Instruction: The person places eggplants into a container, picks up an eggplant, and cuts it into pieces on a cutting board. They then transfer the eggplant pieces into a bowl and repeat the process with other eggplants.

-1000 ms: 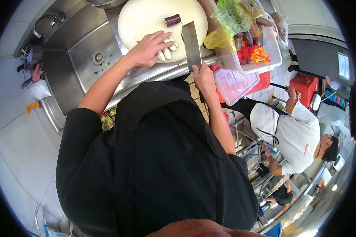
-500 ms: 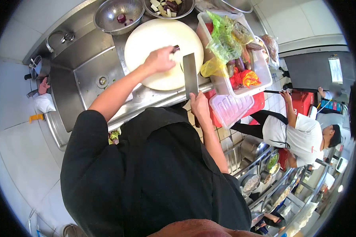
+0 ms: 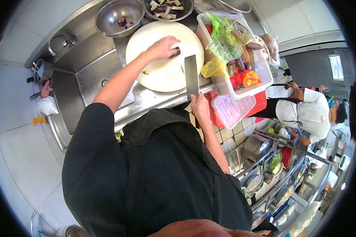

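Over the round white cutting board (image 3: 146, 43), my left hand (image 3: 162, 48) has a small dark purple piece of eggplant (image 3: 175, 52) at its fingers; the grip is partly hidden. My right hand (image 3: 200, 106) is closed around the handle of a cleaver (image 3: 192, 77). Its broad blade points away from me, the far end over the board's right side. A metal bowl (image 3: 181, 16) with cut eggplant pieces, pale flesh and purple skin, stands behind the board. Beside it, a perforated metal bowl (image 3: 106, 25) holds a few purple pieces.
A plastic bin (image 3: 241, 91) with whole eggplants and plastic bags stands right of the board. A steel sink (image 3: 83, 75) lies to the left. Below the bin is a translucent lid (image 3: 233, 108). A co-worker in a white shirt (image 3: 304, 110) stands at the right, near racks with pans.
My left hand has shifted slightly up and left, its fingers more stretched. The pieces in the metal bowl lie differently. The cleaver stays nearly in place. The co-worker has moved.
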{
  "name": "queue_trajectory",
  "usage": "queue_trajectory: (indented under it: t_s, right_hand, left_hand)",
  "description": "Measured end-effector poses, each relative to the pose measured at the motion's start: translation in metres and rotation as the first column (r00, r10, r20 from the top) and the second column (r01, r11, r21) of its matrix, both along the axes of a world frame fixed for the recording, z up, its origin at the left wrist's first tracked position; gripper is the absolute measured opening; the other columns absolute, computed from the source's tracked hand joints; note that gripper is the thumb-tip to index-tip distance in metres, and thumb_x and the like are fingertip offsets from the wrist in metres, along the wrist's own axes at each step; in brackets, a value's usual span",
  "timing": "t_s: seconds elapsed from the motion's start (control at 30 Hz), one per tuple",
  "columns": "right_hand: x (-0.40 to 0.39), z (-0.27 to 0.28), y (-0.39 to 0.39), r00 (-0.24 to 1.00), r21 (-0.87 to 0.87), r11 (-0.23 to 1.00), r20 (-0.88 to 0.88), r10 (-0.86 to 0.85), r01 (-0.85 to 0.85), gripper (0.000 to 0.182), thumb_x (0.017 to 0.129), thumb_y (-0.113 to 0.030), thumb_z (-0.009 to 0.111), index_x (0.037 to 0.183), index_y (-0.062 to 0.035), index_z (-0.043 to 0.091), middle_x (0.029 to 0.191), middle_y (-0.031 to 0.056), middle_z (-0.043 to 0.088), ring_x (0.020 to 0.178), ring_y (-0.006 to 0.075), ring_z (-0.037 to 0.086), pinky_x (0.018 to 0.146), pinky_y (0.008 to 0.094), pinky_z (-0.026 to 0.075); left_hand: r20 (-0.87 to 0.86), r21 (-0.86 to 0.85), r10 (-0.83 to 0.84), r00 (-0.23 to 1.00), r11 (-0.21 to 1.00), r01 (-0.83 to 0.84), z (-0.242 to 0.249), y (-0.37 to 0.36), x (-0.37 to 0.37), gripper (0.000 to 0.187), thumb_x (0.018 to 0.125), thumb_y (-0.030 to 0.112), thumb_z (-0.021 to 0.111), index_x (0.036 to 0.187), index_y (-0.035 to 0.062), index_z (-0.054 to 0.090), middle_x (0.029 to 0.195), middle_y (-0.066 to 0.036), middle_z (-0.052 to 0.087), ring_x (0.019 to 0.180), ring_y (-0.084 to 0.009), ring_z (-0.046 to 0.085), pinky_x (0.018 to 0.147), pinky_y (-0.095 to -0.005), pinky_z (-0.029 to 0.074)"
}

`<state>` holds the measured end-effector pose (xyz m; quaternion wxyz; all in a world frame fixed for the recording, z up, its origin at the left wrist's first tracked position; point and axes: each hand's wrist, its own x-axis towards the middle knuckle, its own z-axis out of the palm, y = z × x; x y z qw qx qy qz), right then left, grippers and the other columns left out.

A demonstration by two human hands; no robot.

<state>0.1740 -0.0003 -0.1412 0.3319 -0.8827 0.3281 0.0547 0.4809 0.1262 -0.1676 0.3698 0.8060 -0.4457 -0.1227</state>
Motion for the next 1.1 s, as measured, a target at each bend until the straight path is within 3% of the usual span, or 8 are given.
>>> queue_trajectory:
  t_s: [0.13,0.27,0.37,0.47,0.57,0.93,1.03,1.1]
  right_hand:
    - [0.000,-0.005,-0.006,1.000,-0.014,0.999,-0.009,0.028,-0.029,0.044,0.101,-0.034,0.058,0.118,0.0063,0.061,0.101,0.0369,0.068,0.101,0.0533,0.065,0.087,0.0583,0.052]
    - [0.000,-0.004,-0.007,0.999,0.012,0.999,0.009,0.051,-0.051,0.043,0.102,-0.033,0.057,0.116,0.0070,0.062,0.100,0.0372,0.068,0.101,0.0537,0.065,0.087,0.0587,0.052]
    - [0.002,0.007,-0.003,0.999,0.018,0.999,0.006,0.033,-0.033,0.041,0.102,-0.031,0.057,0.116,0.0071,0.062,0.100,0.0376,0.067,0.101,0.0536,0.065,0.087,0.0586,0.052]
    - [0.001,0.005,-0.003,0.999,0.018,0.999,0.024,0.035,-0.035,0.039,0.102,-0.030,0.056,0.118,0.0056,0.062,0.101,0.0378,0.067,0.102,0.0534,0.065,0.088,0.0588,0.051]
    - [0.001,0.005,-0.007,0.996,0.034,0.998,0.075,0.054,-0.056,0.039,0.102,-0.029,0.057,0.118,0.0053,0.062,0.100,0.0378,0.067,0.100,0.0534,0.065,0.087,0.0590,0.052]
    - [-0.014,0.029,0.013,0.993,0.022,0.995,0.076,0.093,-0.095,0.035,0.102,-0.029,0.058,0.113,0.0044,0.061,0.095,0.0358,0.068,0.094,0.0533,0.066,0.082,0.0596,0.051]
    - [-0.014,0.028,0.016,0.990,0.013,0.990,0.029,0.138,-0.139,0.033,0.101,-0.028,0.058,0.108,0.0040,0.060,0.092,0.0354,0.068,0.093,0.0534,0.066,0.081,0.0599,0.051]
    - [-0.014,0.026,0.017,0.986,-0.004,0.986,0.011,0.166,-0.166,0.031,0.102,-0.028,0.058,0.105,0.0037,0.060,0.089,0.0351,0.068,0.092,0.0536,0.066,0.081,0.0601,0.051]
  left_hand:
    - [0.003,-0.087,-0.028,1.000,0.996,0.028,-0.031,0.024,-0.038,0.052,0.085,0.013,0.070,0.137,0.0125,0.065,0.132,-0.018,0.061,0.119,-0.0318,0.062,0.104,-0.0378,0.050]
    - [-0.217,0.015,0.095,0.972,0.995,-0.094,-0.013,0.043,-0.064,0.052,0.086,0.017,0.075,0.138,0.0144,0.065,0.116,-0.016,0.060,0.102,-0.0295,0.063,0.096,-0.0379,0.052]
    - [-0.348,0.077,0.115,0.931,0.993,-0.094,0.003,0.055,-0.068,0.051,0.086,0.017,0.076,0.137,0.0133,0.065,0.122,-0.015,0.060,0.105,-0.0279,0.063,0.096,-0.0378,0.052]
    - [-0.028,-0.065,0.096,0.995,0.993,-0.097,-0.009,0.061,-0.064,0.049,0.086,0.017,0.076,0.133,0.0100,0.066,0.124,-0.014,0.060,0.110,-0.0273,0.062,0.098,-0.0378,0.052]
    - [-0.153,-0.075,0.179,0.972,0.979,-0.192,-0.014,0.051,-0.060,0.047,0.084,0.016,0.076,0.129,0.0074,0.065,0.129,-0.013,0.060,0.118,-0.0281,0.061,0.102,-0.0386,0.050]
    - [0.145,-0.256,0.050,0.988,0.967,-0.011,-0.022,0.068,-0.119,0.046,0.082,0.004,0.075,0.125,0.0028,0.059,0.132,-0.018,0.058,0.127,-0.0363,0.056,0.110,-0.0423,0.045]
    - [0.151,-0.286,0.104,0.983,0.957,-0.058,-0.025,0.067,-0.123,0.044,0.082,0.006,0.076,0.122,0.0023,0.060,0.130,-0.018,0.059,0.125,-0.0346,0.058,0.108,-0.0415,0.046]
    - [0.018,-0.270,0.215,0.976,0.941,-0.202,-0.022,0.060,-0.125,0.044,0.083,0.009,0.076,0.124,0.0017,0.061,0.129,-0.018,0.061,0.122,-0.0338,0.059,0.106,-0.0412,0.047]
